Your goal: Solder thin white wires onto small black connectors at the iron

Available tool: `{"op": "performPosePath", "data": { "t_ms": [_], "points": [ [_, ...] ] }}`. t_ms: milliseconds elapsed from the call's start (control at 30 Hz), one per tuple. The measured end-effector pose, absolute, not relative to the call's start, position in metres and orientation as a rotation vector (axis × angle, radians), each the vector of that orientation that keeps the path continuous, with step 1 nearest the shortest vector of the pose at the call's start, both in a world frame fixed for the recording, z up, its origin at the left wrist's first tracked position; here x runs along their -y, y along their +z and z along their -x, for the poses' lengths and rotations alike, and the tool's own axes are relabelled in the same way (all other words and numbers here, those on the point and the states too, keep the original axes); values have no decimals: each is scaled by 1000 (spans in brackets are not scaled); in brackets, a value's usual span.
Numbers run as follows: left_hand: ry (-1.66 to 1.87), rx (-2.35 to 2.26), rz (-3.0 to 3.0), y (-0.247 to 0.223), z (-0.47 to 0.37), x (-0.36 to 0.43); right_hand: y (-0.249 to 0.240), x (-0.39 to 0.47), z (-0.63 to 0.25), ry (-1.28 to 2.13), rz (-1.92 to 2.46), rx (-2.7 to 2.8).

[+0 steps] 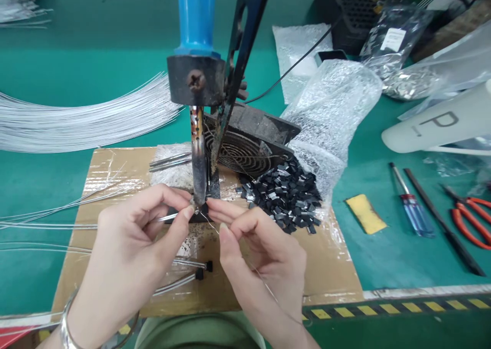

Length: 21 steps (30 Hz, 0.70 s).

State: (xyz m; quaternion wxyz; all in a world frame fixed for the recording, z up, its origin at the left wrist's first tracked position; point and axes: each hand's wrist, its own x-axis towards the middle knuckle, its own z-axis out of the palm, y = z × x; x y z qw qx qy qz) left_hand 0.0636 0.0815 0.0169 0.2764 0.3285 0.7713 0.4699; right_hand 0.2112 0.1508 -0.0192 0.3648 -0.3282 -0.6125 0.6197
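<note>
A soldering iron with a blue handle is clamped upright, tip down, at the middle of the view. My left hand is closed on thin grey wires, their ends right at the iron's tip. Between the thumb and fingers of my right hand runs a thin strand of solder wire, which reaches up to the same spot and trails down over the palm. What small part sits at the wire ends is mostly hidden by fingertips. Below lie finished-looking wires with black connectors.
Cardboard covers the work spot. Right of the iron are a fan and a heap of small black connectors. A wire bundle lies left; a yellow sponge, screwdriver and red-handled pliers lie right.
</note>
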Motion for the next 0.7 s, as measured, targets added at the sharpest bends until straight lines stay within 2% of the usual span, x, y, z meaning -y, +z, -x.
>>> {"op": "performPosePath", "data": {
  "t_ms": [700],
  "points": [
    [1261,-2089,-860,19,-64,-83,-19,-150,-211,1612,834,1563]
  ]
}}
